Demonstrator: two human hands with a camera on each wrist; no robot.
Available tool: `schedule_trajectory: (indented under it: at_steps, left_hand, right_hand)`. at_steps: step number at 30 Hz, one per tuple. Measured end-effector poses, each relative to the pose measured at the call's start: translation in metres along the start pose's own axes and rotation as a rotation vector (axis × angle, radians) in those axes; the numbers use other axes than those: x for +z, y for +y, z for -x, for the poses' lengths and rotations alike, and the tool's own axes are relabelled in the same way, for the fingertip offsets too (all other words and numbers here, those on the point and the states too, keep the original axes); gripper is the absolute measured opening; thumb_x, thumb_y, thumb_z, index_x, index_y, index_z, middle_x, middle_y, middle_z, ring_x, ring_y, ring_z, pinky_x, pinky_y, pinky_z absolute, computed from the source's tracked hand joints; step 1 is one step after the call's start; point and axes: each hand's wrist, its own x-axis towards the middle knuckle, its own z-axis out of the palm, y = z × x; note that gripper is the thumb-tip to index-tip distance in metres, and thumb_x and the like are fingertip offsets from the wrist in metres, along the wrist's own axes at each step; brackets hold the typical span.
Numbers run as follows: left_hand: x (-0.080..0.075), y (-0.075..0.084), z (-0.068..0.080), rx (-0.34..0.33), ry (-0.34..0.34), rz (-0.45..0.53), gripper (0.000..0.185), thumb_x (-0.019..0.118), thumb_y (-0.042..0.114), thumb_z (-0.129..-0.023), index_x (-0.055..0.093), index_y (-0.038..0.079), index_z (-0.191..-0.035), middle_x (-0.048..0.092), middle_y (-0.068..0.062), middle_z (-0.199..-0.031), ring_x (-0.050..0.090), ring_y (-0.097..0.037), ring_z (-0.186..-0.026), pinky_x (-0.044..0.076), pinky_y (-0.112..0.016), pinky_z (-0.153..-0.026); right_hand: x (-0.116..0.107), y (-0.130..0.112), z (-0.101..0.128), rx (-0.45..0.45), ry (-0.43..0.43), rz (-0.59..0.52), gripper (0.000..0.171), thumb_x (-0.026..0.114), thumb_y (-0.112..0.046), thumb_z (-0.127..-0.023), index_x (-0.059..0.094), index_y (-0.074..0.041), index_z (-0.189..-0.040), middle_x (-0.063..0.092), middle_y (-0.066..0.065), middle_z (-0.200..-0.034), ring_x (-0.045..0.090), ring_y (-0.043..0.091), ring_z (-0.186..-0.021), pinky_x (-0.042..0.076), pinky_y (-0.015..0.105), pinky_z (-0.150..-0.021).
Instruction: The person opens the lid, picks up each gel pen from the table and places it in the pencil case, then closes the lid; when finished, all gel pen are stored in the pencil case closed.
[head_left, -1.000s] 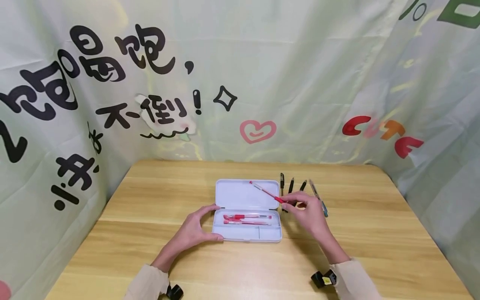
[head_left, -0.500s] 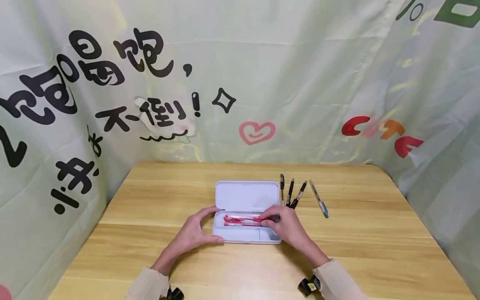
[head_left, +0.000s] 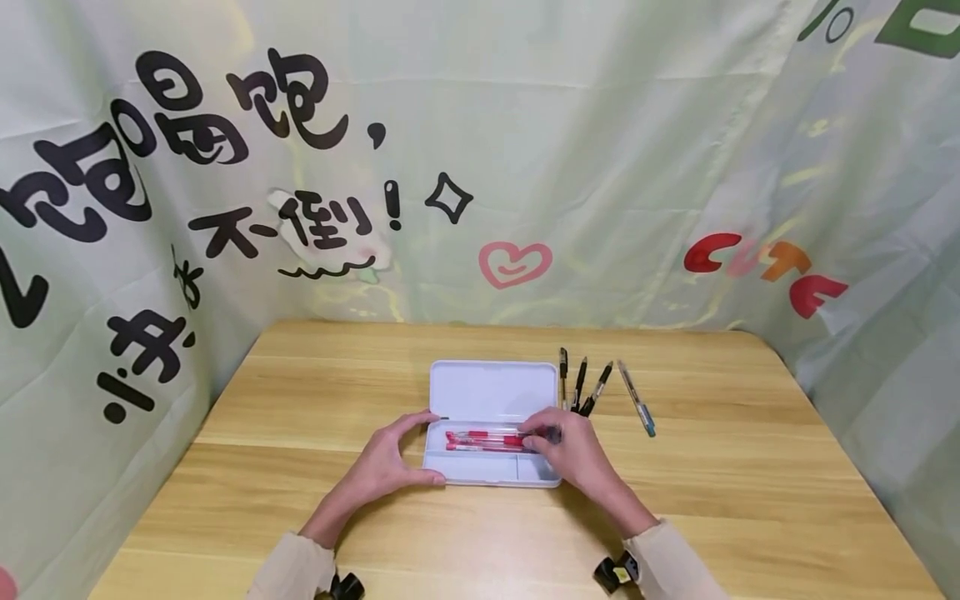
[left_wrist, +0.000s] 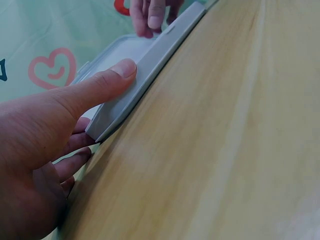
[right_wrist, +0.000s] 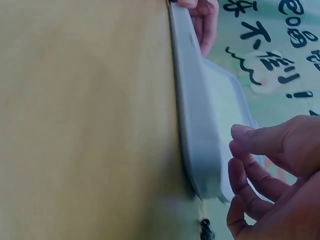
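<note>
Slim red-and-clear plastic pens (head_left: 483, 447) look light, stiff; pinch mid-barrel. Right hand (head_left: 572, 448) at three o'clock curls, hold unclear; left hand (head_left: 381, 461), nine o'clock, grips oblong white plastic case (head_left: 468, 469).

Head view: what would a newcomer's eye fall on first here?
Probably the big black writing on the pale curtain, upper left. Next, mid-table, the open white pencil case holding red pens, the left hand gripping its left end and the right hand at its right. Four more pens lie right of its lid.
</note>
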Motion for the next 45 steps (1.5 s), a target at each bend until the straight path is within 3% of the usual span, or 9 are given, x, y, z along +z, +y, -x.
schedule_trajectory:
  at_steps: [5, 12, 18, 22, 30, 36, 45]
  left_hand:
    - [0.0, 0.0, 0.001, 0.004, 0.006, -0.001, 0.095, 0.098, 0.052, -0.06, 0.059, 0.021, -0.141, 0.054, -0.008, -0.15, 0.045, -0.032, -0.142, 0.034, -0.057, -0.117]
    - [0.0, 0.0, 0.0, 0.012, 0.01, 0.01, 0.093, 0.098, 0.052, -0.06, 0.06, 0.022, -0.14, 0.055, -0.007, -0.15, 0.046, -0.031, -0.141, 0.034, -0.058, -0.116]
    - [0.0, -0.001, -0.002, 0.02, 0.009, -0.001, 0.093, 0.098, 0.051, -0.061, 0.06, 0.022, -0.14, 0.055, -0.007, -0.149, 0.047, -0.031, -0.141, 0.035, -0.057, -0.116]
    - [-0.001, 0.0, -0.002, 0.013, 0.008, -0.005, 0.093, 0.098, 0.049, -0.061, 0.06, 0.021, -0.14, 0.055, -0.007, -0.149, 0.046, -0.03, -0.141, 0.035, -0.056, -0.117]
    - [-0.001, 0.0, 0.0, 0.007, 0.003, -0.006, 0.094, 0.098, 0.05, -0.06, 0.06, 0.021, -0.141, 0.055, -0.007, -0.149, 0.047, -0.03, -0.141, 0.035, -0.056, -0.116]
    - [-0.001, 0.001, 0.0, 0.01, 0.006, -0.015, 0.094, 0.098, 0.051, -0.06, 0.06, 0.021, -0.141, 0.056, -0.006, -0.149, 0.047, -0.03, -0.14, 0.036, -0.056, -0.116]
    - [0.001, 0.0, 0.0, 0.017, 0.014, -0.022, 0.095, 0.098, 0.052, -0.06, 0.06, 0.021, -0.141, 0.056, -0.007, -0.149, 0.047, -0.031, -0.141, 0.035, -0.056, -0.116]
  right_hand:
    - [-0.018, 0.004, -0.001, 0.022, 0.079, -0.041, 0.019, 0.081, 0.003, -0.084, 0.08, -0.008, -0.1, 0.075, 0.002, -0.097, 0.064, 0.017, -0.085, 0.058, 0.031, -0.075]
    - [-0.055, 0.019, -0.002, 0.064, 0.175, -0.007, 0.023, 0.078, -0.002, -0.09, 0.076, -0.005, -0.112, 0.075, 0.006, -0.1, 0.067, 0.022, -0.093, 0.057, 0.035, -0.081]
    - [-0.088, 0.039, -0.002, 0.131, 0.255, -0.032, 0.033, 0.074, -0.008, -0.095, 0.069, -0.002, -0.127, 0.072, 0.016, -0.117, 0.065, 0.019, -0.101, 0.053, 0.014, -0.081]
    - [-0.103, 0.057, -0.001, 0.194, 0.298, -0.035, 0.038, 0.073, -0.013, -0.097, 0.066, -0.001, -0.132, 0.069, 0.02, -0.12, 0.062, 0.014, -0.1, 0.05, 0.008, -0.079]
    - [-0.109, 0.086, 0.006, 0.305, 0.21, 0.083, 0.041, 0.074, -0.012, -0.095, 0.063, 0.005, -0.131, 0.068, 0.024, -0.112, 0.065, 0.034, -0.099, 0.05, 0.016, -0.068]
    - [-0.111, 0.09, 0.009, 0.316, 0.154, 0.134, 0.035, 0.075, -0.004, -0.09, 0.066, 0.01, -0.121, 0.069, 0.02, -0.1, 0.064, 0.029, -0.088, 0.051, 0.023, -0.059]
    - [-0.113, 0.09, 0.011, 0.305, 0.183, 0.2, 0.02, 0.075, -0.005, -0.09, 0.074, 0.006, -0.107, 0.072, 0.014, -0.09, 0.067, 0.026, -0.081, 0.05, 0.024, -0.06]
